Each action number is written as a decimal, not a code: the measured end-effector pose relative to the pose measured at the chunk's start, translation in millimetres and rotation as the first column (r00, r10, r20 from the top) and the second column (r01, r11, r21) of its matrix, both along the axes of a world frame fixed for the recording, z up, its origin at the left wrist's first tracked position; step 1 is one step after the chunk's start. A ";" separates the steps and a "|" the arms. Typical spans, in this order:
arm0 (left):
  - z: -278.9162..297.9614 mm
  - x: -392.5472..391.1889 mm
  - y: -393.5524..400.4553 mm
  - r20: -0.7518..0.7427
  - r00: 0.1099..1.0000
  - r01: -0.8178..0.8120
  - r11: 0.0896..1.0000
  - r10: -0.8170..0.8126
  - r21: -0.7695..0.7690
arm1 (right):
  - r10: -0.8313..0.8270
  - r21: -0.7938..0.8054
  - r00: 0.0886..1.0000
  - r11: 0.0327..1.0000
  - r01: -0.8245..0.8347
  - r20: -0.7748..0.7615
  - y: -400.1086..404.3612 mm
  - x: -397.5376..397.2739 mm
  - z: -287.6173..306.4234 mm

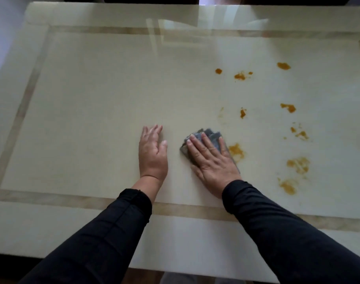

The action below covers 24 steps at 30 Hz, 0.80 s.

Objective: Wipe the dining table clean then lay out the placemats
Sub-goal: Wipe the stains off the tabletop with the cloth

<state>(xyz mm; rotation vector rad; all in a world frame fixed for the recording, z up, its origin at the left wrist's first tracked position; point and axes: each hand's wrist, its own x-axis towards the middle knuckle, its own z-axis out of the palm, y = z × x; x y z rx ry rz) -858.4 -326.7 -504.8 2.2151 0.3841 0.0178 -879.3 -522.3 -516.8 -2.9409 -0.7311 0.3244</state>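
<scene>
1. The surface (93, 99) was a glossy cream top with a darker beige band framing its middle panel; window light glared across its far edge.
2. The right hand (213, 162) lay flat, palm down, on a crumpled grey-blue cloth (210, 136), pressing it against the surface. Its grip was released: fingers straight and spread, not curled round the fabric, which showed beyond the fingertips and along the right side of the hand.
3. The left hand (153, 152) rested palm down on the bare surface just left of the cloth, apart from it. Its grip was also released, fingers relaxed, grasping nothing.
4. Orange-yellow stains (298, 163) were scattered over the right part of the surface; the nearest smear (236, 150) sat just right of the cloth.
5. Both forearms wore black sleeves (277, 222).
</scene>
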 end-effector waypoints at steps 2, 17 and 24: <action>-6.1 -2.9 -1.1 0.034 0.998 0.057 0.996 -0.060 0.064 | -0.103 -0.032 0.995 0.994 0.103 0.002 -9.7 9.4 -1.1; -18.6 -3.1 -17.5 -0.073 0.991 0.132 0.872 -0.111 0.472 | 0.053 0.021 0.999 0.998 -0.053 0.005 -20.0 -3.1 -1.9; -20.0 25.5 -88.0 -0.188 0.954 0.300 0.794 -0.235 0.529 | -0.087 0.013 0.996 0.996 0.087 0.014 -34.3 -19.2 -1.1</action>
